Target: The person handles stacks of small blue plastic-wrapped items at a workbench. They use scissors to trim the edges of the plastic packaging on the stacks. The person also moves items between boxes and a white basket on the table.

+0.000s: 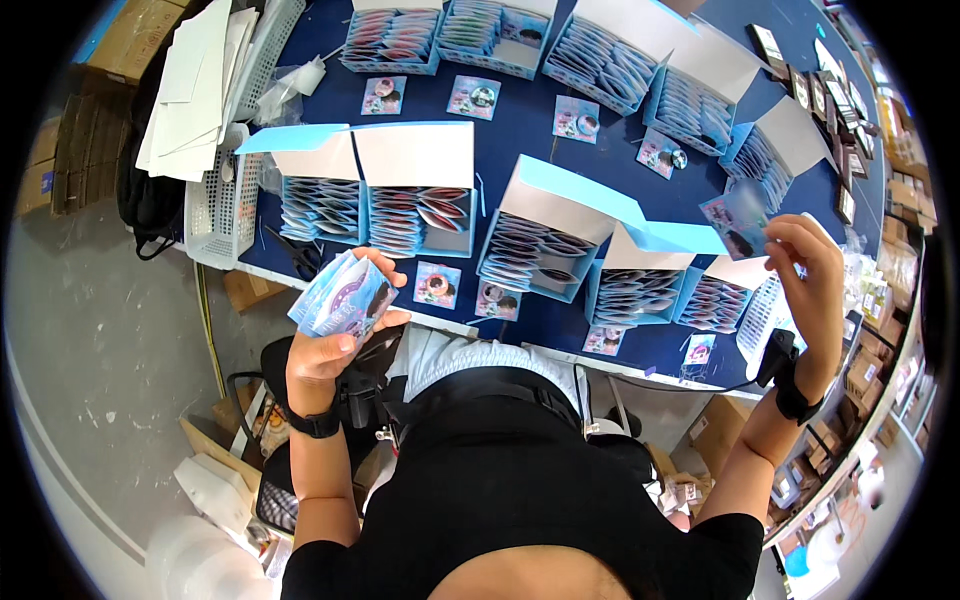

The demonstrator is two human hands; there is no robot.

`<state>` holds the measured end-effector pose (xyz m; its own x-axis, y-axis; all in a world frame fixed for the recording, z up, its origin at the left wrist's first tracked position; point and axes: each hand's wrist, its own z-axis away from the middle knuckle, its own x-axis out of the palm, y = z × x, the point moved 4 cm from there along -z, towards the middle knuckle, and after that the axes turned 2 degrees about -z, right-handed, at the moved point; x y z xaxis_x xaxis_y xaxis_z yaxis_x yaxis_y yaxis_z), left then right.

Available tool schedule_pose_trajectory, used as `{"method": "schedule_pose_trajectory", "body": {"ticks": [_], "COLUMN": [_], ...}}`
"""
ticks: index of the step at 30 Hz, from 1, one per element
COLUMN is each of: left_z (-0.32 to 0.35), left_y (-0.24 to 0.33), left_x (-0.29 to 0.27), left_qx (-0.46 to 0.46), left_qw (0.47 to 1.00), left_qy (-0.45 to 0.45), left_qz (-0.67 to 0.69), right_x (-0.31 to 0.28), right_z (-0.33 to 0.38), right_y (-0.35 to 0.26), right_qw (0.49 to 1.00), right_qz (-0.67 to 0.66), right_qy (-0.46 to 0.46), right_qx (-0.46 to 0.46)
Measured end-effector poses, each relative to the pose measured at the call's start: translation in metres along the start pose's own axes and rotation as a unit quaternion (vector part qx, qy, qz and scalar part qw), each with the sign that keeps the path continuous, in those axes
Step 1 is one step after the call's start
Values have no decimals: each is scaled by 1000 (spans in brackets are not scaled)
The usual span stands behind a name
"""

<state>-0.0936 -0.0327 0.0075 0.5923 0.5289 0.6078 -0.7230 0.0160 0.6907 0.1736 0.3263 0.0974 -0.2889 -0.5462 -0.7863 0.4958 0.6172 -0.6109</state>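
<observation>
So, L hand (318, 360) grips a pkt stack (347, 302) at near left, prob. to keep it neat; R hand (808, 255) pinches 1 pkt (734, 224) at right, by boxes (570, 205), open prob. for easy reach.

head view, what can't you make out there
Packet stack in the left hand, head view: its count; the front one covers the rest.
Packet in the right hand, head view: part of its print; blurred.
Far box lid, head view: its upper end; cut off by the top edge.
Near middle box, head view: most of its floor; packets cover it.
</observation>
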Motion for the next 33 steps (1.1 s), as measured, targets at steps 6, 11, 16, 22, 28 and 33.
{"method": "schedule_pose_trajectory", "body": {"ticks": [6, 11, 16, 22, 28, 33], "left_z": [16, 28, 49, 74, 61, 34], "left_y": [28, 63, 98, 117, 126, 138], "left_x": [-46, -78, -123, -173, -180, -163], "left_qx": [-2, -42, -37, 16, 26, 70], "left_qw": [999, 994, 995, 1000, 999, 997], "left_qy": [-34, -97, -97, -21, -9, -29], "left_qz": [25, -17, 7, 15, 17, 22], "right_x": [55, 138, 187, 221, 240, 241], "right_z": [-70, -195, -278, -304, -316, -319], "right_y": [-52, -60, -5, -20, 16, 24], "right_qw": [999, 992, 980, 979, 974, 984], "right_qz": [-9, 91, 186, 199, 216, 173], "right_qy": [-42, -38, 65, 27, 30, 28], "right_qx": [-28, -78, -18, 40, 59, 12]}}
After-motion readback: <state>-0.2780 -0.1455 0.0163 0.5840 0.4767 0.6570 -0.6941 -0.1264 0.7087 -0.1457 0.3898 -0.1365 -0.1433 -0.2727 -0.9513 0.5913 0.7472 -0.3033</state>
